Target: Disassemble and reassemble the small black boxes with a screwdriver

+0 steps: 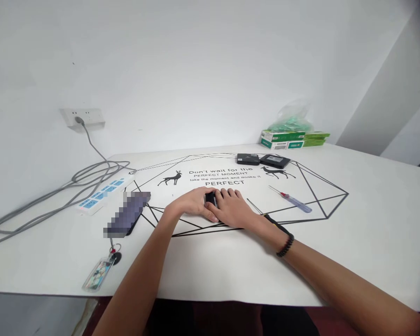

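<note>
On the table in front of me lies a flat black case [211,198], mostly covered by my fingers; it resembles the black drives farther back. My left hand [192,201] grips its left side, thumb towards me and fingers behind. From the right, my right hand [234,209] lies over it with the fingers bent against it, close to my left thumb. A screwdriver with a black and yellow handle [278,224] lies partly behind my right wrist. Farther right is a second screwdriver [296,201] with a clear bluish handle and red collar.
Two flat black drives [248,159] [275,161] lie at the back. Green and white boxes [283,137] with a plastic bag [292,119] stand by the wall. Left are a power strip [107,193], a coiled grey cable [80,179], a phone [129,214] and a keychain [98,274].
</note>
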